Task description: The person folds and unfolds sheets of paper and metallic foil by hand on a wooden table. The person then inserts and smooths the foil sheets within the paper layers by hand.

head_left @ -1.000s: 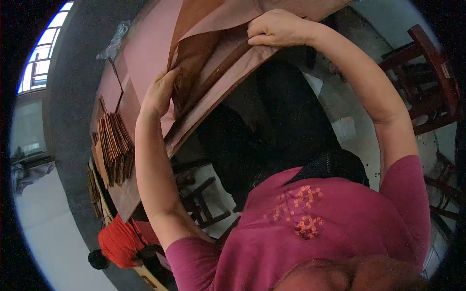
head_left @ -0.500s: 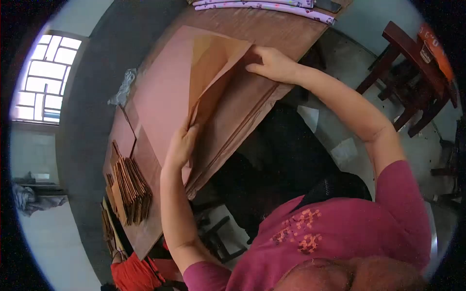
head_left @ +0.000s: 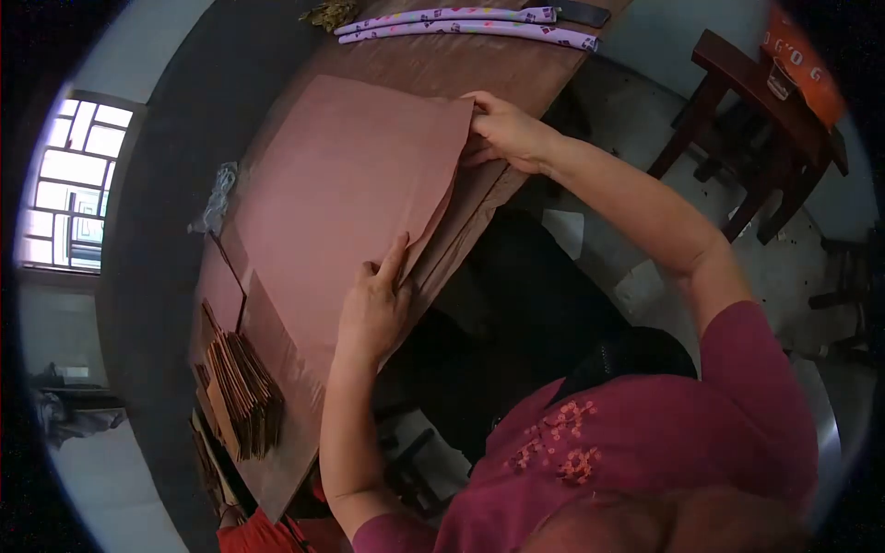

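A large pink sheet (head_left: pixel 341 175) lies over most of the wooden table (head_left: pixel 406 64), its near edge lifted a little. My left hand (head_left: pixel 376 304) rests on that near edge, index finger stretched over the sheet and the other fingers partly bent. At the sheet's right corner, my right hand (head_left: pixel 493 131) pinches the edge, with some fingertips underneath. Brown layers (head_left: pixel 470 221) show below the lifted edge along the table's front. A bundle of folded brown pieces (head_left: pixel 241 392) stands at the table's left end.
Rolled patterned cloth (head_left: pixel 461 26) and a dark flat object (head_left: pixel 583 13) lie at the far end. Crumpled clear plastic (head_left: pixel 218 198) is at the left edge. A dark red wooden stool (head_left: pixel 765 101) stands to the right. Part of another person in red (head_left: pixel 263 535) shows at lower left.
The folded-back sheet has come down flat, its brown underside now hidden. My left hand has moved right along the edge and its index finger has stretched out. The view has shifted.
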A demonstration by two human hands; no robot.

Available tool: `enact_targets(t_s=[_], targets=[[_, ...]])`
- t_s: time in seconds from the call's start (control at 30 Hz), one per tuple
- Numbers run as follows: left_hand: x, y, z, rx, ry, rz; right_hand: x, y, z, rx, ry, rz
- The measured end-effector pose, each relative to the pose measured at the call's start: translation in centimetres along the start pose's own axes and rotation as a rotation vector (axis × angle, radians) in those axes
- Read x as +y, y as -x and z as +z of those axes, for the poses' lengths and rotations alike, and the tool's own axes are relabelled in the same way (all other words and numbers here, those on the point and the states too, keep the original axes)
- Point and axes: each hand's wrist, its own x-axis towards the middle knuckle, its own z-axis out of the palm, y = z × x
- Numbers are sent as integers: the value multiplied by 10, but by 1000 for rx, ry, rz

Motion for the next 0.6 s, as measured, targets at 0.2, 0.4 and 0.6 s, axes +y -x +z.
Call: enact_targets(t_s=[0.2,0.4,0.6], targets=[[-5,-1,8,68,26,52,3,3,-12,-32,-46,8],[-4,2,9,99,-22,70,-10,17,-15,7,-248,42],[1,2,8,31,-143,-19,6,3,-34,194,53,-3]])
